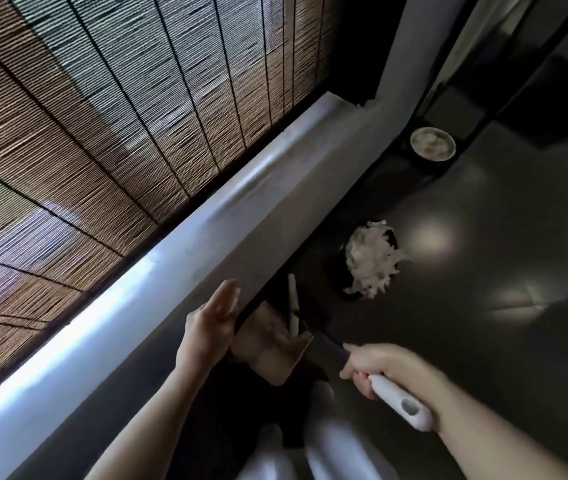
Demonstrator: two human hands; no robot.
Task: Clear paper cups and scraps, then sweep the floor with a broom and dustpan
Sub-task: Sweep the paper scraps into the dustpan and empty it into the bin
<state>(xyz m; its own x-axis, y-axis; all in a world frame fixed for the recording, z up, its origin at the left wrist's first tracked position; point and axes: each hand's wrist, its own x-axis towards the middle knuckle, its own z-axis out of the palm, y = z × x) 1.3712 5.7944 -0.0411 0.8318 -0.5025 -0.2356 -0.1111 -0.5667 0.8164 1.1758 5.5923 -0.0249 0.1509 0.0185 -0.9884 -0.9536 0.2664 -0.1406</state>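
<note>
The right hand (pixel 379 370) is a closed fist curled round one white handle (pixel 402 403). The handle's end, with a single hole in it, sticks out behind the fist along the forearm. One dark shaft (pixel 329 344) runs from the front of the fist up and to the left.

Just beyond the end of that shaft lies one tan pan (pixel 268 344), flat and tilted, close to the ledge (pixel 206 244). I cannot tell whether the shaft joins it. One thin white stick (pixel 293 303) stands behind the pan, farther from the fist.

The left hand (pixel 211 323) is to the left of the grip, across the pan. Its fingers are straight and together, holding nothing, with the palm turned toward the pan and the fingertips at the ledge's edge. I cannot tell whether it touches either.

Ahead of the fist, well apart from it, one black bin (pixel 339 282) stands on the dark floor (pixel 483 341), filled above its rim with one heap of white scraps (pixel 372 259). Farther ahead still is a second round container, a pale bowl (pixel 432 157), whose contents are too blurred to name.

Below the grip, toward the viewer, are two legs (pixel 331 445) in white. One bamboo blind (pixel 102 133) hangs beyond the ledge, far left of both hands.
</note>
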